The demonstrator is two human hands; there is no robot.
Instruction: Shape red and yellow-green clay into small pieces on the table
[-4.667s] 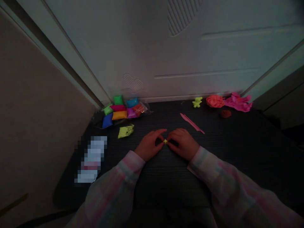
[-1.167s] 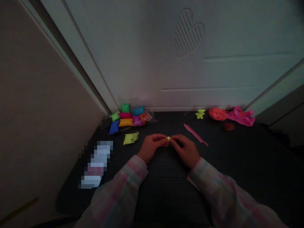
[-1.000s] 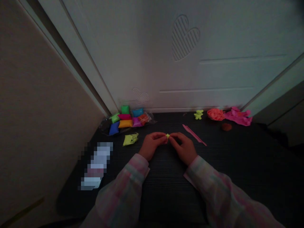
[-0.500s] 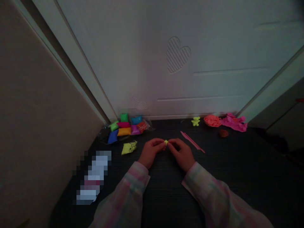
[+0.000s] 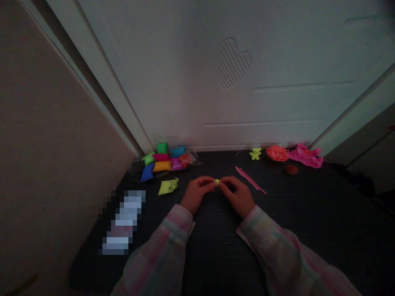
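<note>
A tiny yellow clay star (image 5: 217,182) is pinched between the fingertips of both hands, just above the dark table (image 5: 212,255). My left hand (image 5: 197,193) closes on its left side with thumb and fingers. From the other side my right hand (image 5: 239,196) grips it the same way. Left of the hands lies a torn yellow clay packet (image 5: 168,187). Pink modelling tools (image 5: 250,180) rest on the table to the right of my right hand. A small yellow clay bear (image 5: 255,153) sits farther back, near the white panel.
Several coloured clay packets (image 5: 162,165) in clear plastic lie at the back left. An orange clay piece (image 5: 277,153), pink shapes (image 5: 306,156) and a brown lump (image 5: 291,169) are at the back right. A blurred-out object (image 5: 125,222) lies at left. A white panel (image 5: 185,82) rises behind.
The view has tipped slightly, so the table's things appear a little higher. Both hands keep hold of the yellow star in nearly the same pose.
</note>
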